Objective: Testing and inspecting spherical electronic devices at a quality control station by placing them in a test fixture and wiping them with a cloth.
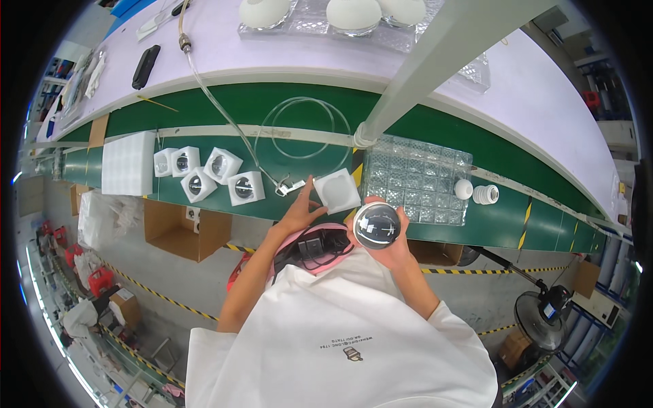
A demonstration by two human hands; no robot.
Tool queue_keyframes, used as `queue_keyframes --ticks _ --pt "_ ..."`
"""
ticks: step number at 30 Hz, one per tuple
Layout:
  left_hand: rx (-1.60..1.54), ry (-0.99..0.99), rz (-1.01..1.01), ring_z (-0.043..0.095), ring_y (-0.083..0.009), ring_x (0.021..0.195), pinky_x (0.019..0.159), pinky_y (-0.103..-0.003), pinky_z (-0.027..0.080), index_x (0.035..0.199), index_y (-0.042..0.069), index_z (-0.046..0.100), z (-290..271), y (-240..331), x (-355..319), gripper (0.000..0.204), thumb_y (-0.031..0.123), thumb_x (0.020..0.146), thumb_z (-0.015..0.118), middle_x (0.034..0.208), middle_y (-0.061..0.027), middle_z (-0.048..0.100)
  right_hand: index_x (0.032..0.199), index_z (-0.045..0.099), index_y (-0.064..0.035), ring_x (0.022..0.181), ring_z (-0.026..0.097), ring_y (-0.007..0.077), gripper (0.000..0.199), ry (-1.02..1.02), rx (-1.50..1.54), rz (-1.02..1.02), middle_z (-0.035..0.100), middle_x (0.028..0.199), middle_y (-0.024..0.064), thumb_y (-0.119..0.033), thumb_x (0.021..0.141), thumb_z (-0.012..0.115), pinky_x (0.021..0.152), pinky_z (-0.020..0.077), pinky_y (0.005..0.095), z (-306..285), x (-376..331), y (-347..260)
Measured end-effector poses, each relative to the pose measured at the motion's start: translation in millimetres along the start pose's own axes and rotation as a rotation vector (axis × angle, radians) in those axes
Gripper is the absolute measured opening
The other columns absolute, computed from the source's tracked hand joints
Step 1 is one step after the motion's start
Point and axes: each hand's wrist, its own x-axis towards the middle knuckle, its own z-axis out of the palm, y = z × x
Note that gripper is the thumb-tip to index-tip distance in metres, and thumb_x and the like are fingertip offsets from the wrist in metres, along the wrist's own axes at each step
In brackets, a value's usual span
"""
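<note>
In my right hand (396, 246) is a round dome (377, 226) with a dark, glossy face and a white rim; the fingers wrap round its sides. My left hand (299, 211) has its fingers spread beside a white square foam block (337, 191) with a shallow recess. Whether those fingertips touch the block I cannot tell. Just beyond the left fingers lies a small air gun (291, 187) on a clear hose. To its left, several white foam blocks (245, 188) hold dark glossy domes.
A clear plastic tray (415, 180) with many pockets lies on the green belt, with white round parts (485, 194) to its right. White foam sheets (128, 163) stand at left. A grey post (442, 61) slants across the far table. An open carton (183, 230) sits below the belt.
</note>
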Motion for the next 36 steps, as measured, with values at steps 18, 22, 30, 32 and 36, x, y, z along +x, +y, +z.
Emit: queue_keyframes --ticks 18,22,30,32,36 --pt "0.093 0.068 -0.007 0.066 -0.0291 0.109 0.093 -0.038 0.052 0.16 0.001 -0.002 -0.9 7.5 -7.0 0.113 0.031 0.087 0.079 0.153 -0.0313 0.034 0.138 0.051 -0.0231 0.079 0.052 0.0272 0.067 0.025 -0.02 0.016 0.064 0.102 0.0239 -0.073 0.099 0.029 0.069 0.0398 0.0381 2.6 -0.1 3.1" --pt "0.027 0.032 -0.019 0.066 -0.0298 0.11 0.094 -0.038 0.052 0.16 0.002 -0.002 -0.9 8.7 -8.0 0.111 0.029 0.088 0.078 0.154 -0.0319 0.031 0.138 0.051 -0.0234 0.078 0.053 0.0288 0.067 0.027 0.009 0.017 0.064 0.102 0.0247 -0.073 0.098 0.032 0.067 0.0401 0.0383 4.9 0.0 3.7" --pt "0.055 0.035 -0.004 0.051 -0.0341 0.13 0.099 -0.04 0.049 0.161 0.005 0.0 -1.8 5.2 -6.3 0.116 0.038 0.084 0.081 0.16 -0.0264 0.022 0.137 0.049 -0.019 0.085 0.061 0.032 0.072 0.046 0.021 0.05 0.065 0.106 0.0248 -0.075 0.094 0.036 0.071 0.0475 0.0404 -0.3 -1.7 2.5" --pt "0.09 0.065 0.052 0.043 -0.0366 0.137 0.105 -0.042 0.045 0.161 0.006 0.002 -1.9 6.7 -6.2 0.116 0.038 0.082 0.081 0.161 -0.026 0.02 0.137 0.046 -0.0153 0.091 0.066 0.0324 0.078 0.03 0.029 0.06 0.066 0.108 0.0238 -0.078 0.092 0.038 0.076 0.0529 0.0413 -1.7 -1.6 2.9" --pt "0.283 0.143 0.192 0.027 -0.041 0.147 0.119 -0.045 0.031 0.161 0.008 0.006 -1.5 11.5 -8.7 0.116 0.038 0.08 0.083 0.162 -0.0238 0.015 0.137 0.048 -0.0189 0.084 0.061 0.0318 0.072 0.025 0.029 0.036 0.065 0.106 0.0244 -0.075 0.094 0.037 0.071 0.0478 0.0405 -1.5 -1.7 5.7"
